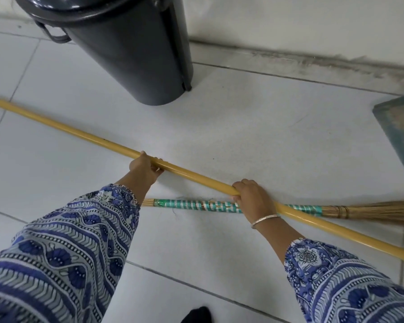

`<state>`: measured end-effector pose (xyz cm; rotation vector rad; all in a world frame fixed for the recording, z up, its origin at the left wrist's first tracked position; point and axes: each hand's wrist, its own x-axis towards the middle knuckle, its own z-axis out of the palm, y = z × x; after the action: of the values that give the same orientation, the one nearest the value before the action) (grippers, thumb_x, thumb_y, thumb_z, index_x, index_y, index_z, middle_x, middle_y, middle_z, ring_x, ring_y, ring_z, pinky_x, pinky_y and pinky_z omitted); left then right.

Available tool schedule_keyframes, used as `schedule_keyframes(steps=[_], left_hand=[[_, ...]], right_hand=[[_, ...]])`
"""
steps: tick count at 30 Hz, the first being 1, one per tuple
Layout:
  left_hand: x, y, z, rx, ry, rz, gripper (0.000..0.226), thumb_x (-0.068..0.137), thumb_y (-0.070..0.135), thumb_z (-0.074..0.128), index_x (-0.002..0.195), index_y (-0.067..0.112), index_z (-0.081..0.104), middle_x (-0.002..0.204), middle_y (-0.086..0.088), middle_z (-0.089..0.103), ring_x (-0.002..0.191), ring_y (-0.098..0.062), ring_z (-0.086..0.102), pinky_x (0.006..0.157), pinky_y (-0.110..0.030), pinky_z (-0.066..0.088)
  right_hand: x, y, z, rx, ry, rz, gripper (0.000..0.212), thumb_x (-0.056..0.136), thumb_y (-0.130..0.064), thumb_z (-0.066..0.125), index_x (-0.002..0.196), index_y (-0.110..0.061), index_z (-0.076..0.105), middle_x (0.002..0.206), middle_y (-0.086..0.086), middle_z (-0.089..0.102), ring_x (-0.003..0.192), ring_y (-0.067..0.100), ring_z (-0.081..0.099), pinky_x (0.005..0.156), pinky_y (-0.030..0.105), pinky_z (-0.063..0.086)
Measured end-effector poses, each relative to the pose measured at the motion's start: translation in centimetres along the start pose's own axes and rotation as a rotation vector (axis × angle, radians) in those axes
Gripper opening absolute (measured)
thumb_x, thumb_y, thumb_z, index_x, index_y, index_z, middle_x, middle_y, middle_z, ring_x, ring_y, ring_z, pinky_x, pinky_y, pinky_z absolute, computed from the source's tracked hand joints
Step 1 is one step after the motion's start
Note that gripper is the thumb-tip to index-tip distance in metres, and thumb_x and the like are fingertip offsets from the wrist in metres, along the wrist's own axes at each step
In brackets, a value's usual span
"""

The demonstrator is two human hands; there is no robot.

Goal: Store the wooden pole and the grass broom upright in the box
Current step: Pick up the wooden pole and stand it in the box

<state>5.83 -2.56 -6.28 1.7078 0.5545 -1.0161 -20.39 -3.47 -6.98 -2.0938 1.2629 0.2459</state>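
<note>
The frame is filled mostly by a floor of large pale grey-white tiles, divided by thin dark grout lines that run diagonally across the picture. Along the top of the frame a whitish wall is seen, and its foot is marked by a band of dark grime where it meets the floor. In the upper left a tall black plastic bin with a side handle is set on the tiles, close to the wall. At the right edge a worn teal-edged mat is partly cut off. The scene is lit softly and evenly, with only faint shadows cast.
</note>
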Motion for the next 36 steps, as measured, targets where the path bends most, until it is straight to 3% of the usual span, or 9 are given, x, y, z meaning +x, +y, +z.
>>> schedule_keyframes(steps=[10, 14, 16, 19, 24, 28, 32, 34, 36], left_hand=[[-14.5, 6.5, -3.2, 0.005, -0.016, 0.090, 0.022, 0.097, 0.024, 0.039, 0.105, 0.004, 0.043, 0.080, -0.013, 0.055, 0.074, -0.026, 0.060, 0.081, -0.050, 0.050], [-22.3, 10.2, -4.4, -0.006, -0.068, 0.138, 0.030, 0.095, 0.029, 0.042, 0.110, 0.003, 0.045, 0.087, -0.016, 0.059, 0.086, -0.033, 0.063, 0.083, -0.052, 0.050], [-26.0, 13.8, -4.9, -0.024, -0.043, 0.232, 0.031, 0.095, 0.030, 0.044, 0.112, 0.003, 0.046, 0.088, -0.013, 0.061, 0.090, -0.034, 0.063, 0.086, -0.053, 0.051], [-32.3, 20.1, -5.6, 0.076, -0.041, 0.459, 0.024, 0.095, 0.022, 0.043, 0.109, 0.003, 0.047, 0.085, -0.010, 0.063, 0.080, -0.025, 0.066, 0.089, -0.051, 0.052], [-46.4, 27.6, -4.5, 0.227, -0.259, 0.633, 0.015, 0.094, 0.019, 0.047, 0.083, 0.010, 0.052, 0.082, -0.012, 0.067, 0.068, -0.017, 0.070, 0.073, -0.039, 0.057], [-59.4, 32.9, -1.8, 0.208, -0.414, 0.794, 0.012, 0.092, 0.018, 0.050, 0.081, 0.013, 0.050, 0.080, -0.013, 0.066, 0.075, -0.024, 0.068, 0.069, -0.038, 0.059], [-71.4, 36.9, 1.4, 0.218, -0.592, 0.865, 0.012, 0.093, 0.018, 0.049, 0.080, 0.016, 0.048, 0.076, -0.010, 0.063, 0.071, -0.022, 0.064, 0.065, -0.035, 0.057], [-77.1, 38.2, 2.8, 0.251, -0.674, 0.912, 0.012, 0.092, 0.019, 0.050, 0.080, 0.017, 0.048, 0.076, -0.008, 0.063, 0.071, -0.022, 0.064, 0.063, -0.033, 0.056], [-81.8, 38.7, 3.8, 0.274, -0.737, 0.952, 0.011, 0.092, 0.019, 0.051, 0.082, 0.016, 0.049, 0.077, -0.008, 0.063, 0.072, -0.023, 0.064, 0.068, -0.037, 0.057]], right_hand=[[-6.1, -7.7, -9.4, 0.100, -0.063, -0.024, 0.020, 0.089, -0.015, 0.048, 0.107, -0.007, 0.052, 0.107, 0.015, 0.059, 0.102, 0.031, 0.051, 0.083, 0.043, 0.046], [-9.0, -10.0, -14.4, 0.224, -0.044, -0.028, 0.013, 0.086, -0.007, 0.050, 0.097, -0.007, 0.057, 0.098, 0.015, 0.062, 0.096, 0.028, 0.053, 0.073, 0.036, 0.043], [-10.9, -10.6, -17.3, 0.245, -0.019, -0.020, 0.012, 0.086, -0.005, 0.049, 0.094, -0.006, 0.058, 0.094, 0.016, 0.062, 0.093, 0.027, 0.053, 0.069, 0.034, 0.040], [-14.5, -11.0, -21.5, 0.262, 0.036, -0.002, 0.015, 0.085, -0.001, 0.047, 0.094, -0.008, 0.057, 0.089, 0.017, 0.061, 0.090, 0.027, 0.053, 0.072, 0.040, 0.045], [-21.1, -13.4, -32.1, 0.450, 0.131, 0.048, 0.024, 0.084, 0.005, 0.050, 0.103, -0.006, 0.060, 0.095, 0.020, 0.061, 0.090, 0.026, 0.060, 0.085, 0.041, 0.050], [-26.5, -16.6, -41.6, 0.472, 0.212, 0.062, 0.020, 0.084, 0.005, 0.049, 0.093, -0.009, 0.059, 0.084, 0.017, 0.062, 0.083, 0.029, 0.058, 0.080, 0.038, 0.050], [-31.6, -19.2, -49.5, 0.506, 0.352, 0.069, 0.023, 0.087, 0.003, 0.049, 0.077, -0.017, 0.055, 0.069, 0.001, 0.050, 0.071, 0.012, 0.048, 0.070, 0.012, 0.043], [-34.6, -19.8, -52.7, 0.347, 0.536, 0.114, 0.028, 0.089, -0.004, 0.045, 0.065, -0.015, 0.055, 0.066, 0.001, 0.044, 0.067, 0.009, 0.042, 0.065, 0.015, 0.041], [-37.0, -20.3, -55.0, 0.401, 0.626, 0.155, 0.028, 0.089, -0.007, 0.045, 0.063, -0.015, 0.052, 0.064, 0.001, 0.038, 0.063, 0.009, 0.035, 0.061, 0.018, 0.034]])
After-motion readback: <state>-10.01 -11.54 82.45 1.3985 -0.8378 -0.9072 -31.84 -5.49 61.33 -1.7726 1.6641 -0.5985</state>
